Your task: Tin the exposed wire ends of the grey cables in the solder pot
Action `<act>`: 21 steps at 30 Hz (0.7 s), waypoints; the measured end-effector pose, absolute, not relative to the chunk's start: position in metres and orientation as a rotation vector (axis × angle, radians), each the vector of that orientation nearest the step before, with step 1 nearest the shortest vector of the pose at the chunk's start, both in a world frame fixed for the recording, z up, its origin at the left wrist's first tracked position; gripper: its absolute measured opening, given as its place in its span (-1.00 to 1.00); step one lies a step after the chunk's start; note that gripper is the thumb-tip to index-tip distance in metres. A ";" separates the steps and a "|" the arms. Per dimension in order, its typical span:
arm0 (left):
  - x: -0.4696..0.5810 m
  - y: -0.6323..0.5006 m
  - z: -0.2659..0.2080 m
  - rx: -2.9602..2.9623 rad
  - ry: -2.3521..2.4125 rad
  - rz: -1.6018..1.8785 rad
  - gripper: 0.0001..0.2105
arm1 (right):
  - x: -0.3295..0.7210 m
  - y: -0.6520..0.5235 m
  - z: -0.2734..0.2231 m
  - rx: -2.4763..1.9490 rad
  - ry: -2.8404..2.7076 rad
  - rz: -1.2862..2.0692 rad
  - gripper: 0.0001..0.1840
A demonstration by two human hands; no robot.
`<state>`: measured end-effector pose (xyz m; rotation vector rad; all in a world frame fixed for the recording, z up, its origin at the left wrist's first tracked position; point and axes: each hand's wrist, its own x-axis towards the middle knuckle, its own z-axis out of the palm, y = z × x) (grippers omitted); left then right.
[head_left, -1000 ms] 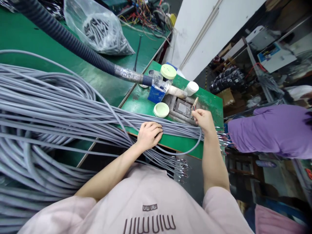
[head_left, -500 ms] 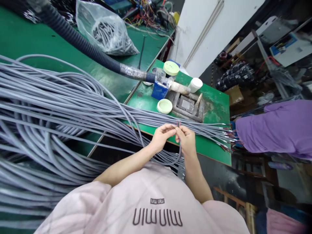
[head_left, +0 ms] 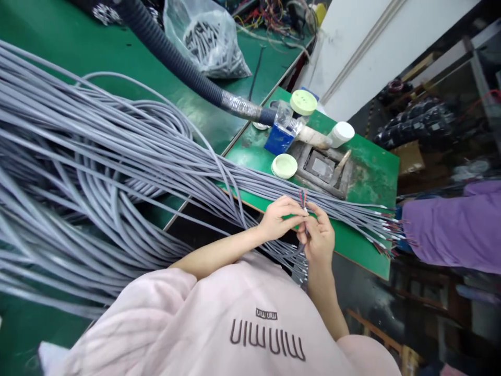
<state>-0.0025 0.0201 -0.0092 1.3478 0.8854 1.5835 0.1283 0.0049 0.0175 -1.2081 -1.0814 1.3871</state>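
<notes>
Both hands meet over the near edge of the green bench, at the end of one grey cable. My right hand (head_left: 320, 235) is closed round this cable, just below its stripped end. Thin coloured wires (head_left: 302, 197), red and dark among them, stick up from the end, with a bit of white below them. Fingers of my left hand (head_left: 282, 216) pinch at that white spot from the left. Behind the hands runs a thick bundle of grey cables (head_left: 266, 180), their stripped red and dark ends (head_left: 391, 224) fanned out to the right.
A soldering pot (head_left: 321, 166) sits behind the bundle, under a black extraction hose (head_left: 188, 70). Around it stand a pale green lid (head_left: 284, 166), a white tub (head_left: 342, 134) and a blue box (head_left: 278, 138). A person in purple (head_left: 450, 227) is at the right.
My head view has turned, so the bench appears shifted to the right. My left fingers have moved onto the white spot below the wires; my right hand still grips the cable.
</notes>
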 end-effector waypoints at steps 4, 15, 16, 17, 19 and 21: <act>0.001 0.018 -0.013 0.915 0.815 1.507 -0.67 | 0.126 0.005 0.022 -1.196 -1.077 1.354 -0.50; 0.000 0.009 -0.007 0.684 0.544 1.107 -0.71 | 0.141 0.003 0.033 -1.308 -1.463 1.199 -0.79; 0.001 0.008 -0.006 0.701 0.555 1.083 -0.72 | 0.145 0.005 0.037 -1.316 -1.519 1.124 -0.82; 0.001 0.007 -0.004 0.716 0.558 1.049 -0.72 | 0.148 0.007 0.040 -1.319 -1.571 1.063 -0.84; 0.003 0.004 -0.002 0.735 0.553 0.978 -0.71 | 0.148 0.011 0.048 -1.321 -1.659 0.990 -0.87; 0.005 0.001 -0.001 0.740 0.550 0.934 -0.70 | 0.144 0.014 0.053 -1.324 -1.694 0.925 -0.90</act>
